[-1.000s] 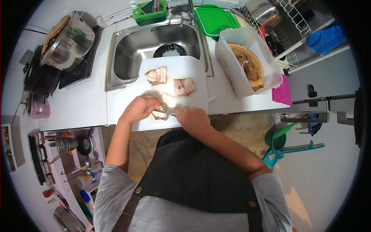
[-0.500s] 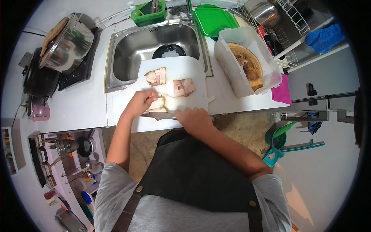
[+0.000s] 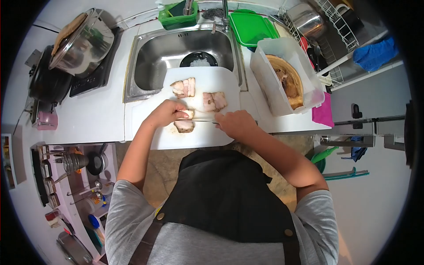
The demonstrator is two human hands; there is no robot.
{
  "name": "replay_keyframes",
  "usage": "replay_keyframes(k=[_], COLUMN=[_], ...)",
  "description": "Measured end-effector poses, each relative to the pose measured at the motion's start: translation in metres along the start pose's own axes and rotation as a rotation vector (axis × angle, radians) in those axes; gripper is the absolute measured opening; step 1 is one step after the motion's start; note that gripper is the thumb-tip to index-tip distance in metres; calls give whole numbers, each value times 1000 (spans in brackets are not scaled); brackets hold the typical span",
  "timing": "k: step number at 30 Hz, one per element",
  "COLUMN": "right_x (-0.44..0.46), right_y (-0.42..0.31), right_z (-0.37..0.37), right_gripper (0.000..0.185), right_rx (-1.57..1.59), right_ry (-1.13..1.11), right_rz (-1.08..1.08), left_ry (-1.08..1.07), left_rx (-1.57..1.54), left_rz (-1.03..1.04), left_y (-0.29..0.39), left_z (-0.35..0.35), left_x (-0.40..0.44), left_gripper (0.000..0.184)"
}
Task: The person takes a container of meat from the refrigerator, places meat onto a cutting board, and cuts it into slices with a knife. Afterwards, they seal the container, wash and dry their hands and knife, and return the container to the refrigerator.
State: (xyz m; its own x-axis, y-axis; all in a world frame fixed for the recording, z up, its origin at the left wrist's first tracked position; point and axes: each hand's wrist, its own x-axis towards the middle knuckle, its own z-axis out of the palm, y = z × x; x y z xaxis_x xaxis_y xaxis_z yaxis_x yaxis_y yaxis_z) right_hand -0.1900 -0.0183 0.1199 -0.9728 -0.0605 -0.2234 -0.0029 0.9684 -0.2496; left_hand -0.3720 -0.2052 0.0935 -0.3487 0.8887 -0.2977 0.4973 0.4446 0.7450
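Note:
My right hand (image 3: 237, 124) is closed around the handle of a knife (image 3: 201, 121), whose blade points left across the white cutting board (image 3: 207, 136). My left hand (image 3: 169, 112) pinches a piece of pork belly (image 3: 190, 113) just beyond the blade. On the near side of the blade lies a cut slice of pork (image 3: 184, 128), its pale face showing. Farther up the board rest two sliced portions, one pork portion (image 3: 183, 87) at the upper left and another pork portion (image 3: 214, 101) at the right.
Behind the board is a steel sink (image 3: 152, 53) with a black bowl (image 3: 198, 56) holding something whitish. To the right stands a clear plastic bin (image 3: 265, 90) with a large piece of meat inside. A pot (image 3: 84, 53) and an induction cooker (image 3: 95, 81) are at left.
The knife has moved up from the board's near edge to the pork, along with my right hand. A slice now lies apart on the near side of the blade.

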Motion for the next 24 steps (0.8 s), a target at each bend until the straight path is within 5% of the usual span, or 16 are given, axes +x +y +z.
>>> replay_keyframes(k=[10, 12, 16, 19, 22, 24], right_x=[0, -1, -1, -9, -12, -12], right_y=[-19, -20, -20, -23, -22, -23], right_z=[34, 31, 37, 38, 41, 44], right_gripper=[20, 22, 29, 31, 32, 32], right_rx=[167, 202, 246, 261, 231, 220], right_ry=[-89, -106, -116, -54, -3, 24], right_rz=[202, 189, 184, 177, 163, 163], left_ry=[-14, 101, 200, 96, -218, -230], left_rx=[11, 115, 117, 57, 185, 336], left_rz=[-19, 167, 107, 283, 238, 167], left_y=[6, 1, 18, 27, 41, 55], left_z=[-1, 0, -9, -9, -1, 0], left_x=[2, 5, 18, 43, 73, 85], left_gripper=[13, 15, 14, 17, 15, 15])
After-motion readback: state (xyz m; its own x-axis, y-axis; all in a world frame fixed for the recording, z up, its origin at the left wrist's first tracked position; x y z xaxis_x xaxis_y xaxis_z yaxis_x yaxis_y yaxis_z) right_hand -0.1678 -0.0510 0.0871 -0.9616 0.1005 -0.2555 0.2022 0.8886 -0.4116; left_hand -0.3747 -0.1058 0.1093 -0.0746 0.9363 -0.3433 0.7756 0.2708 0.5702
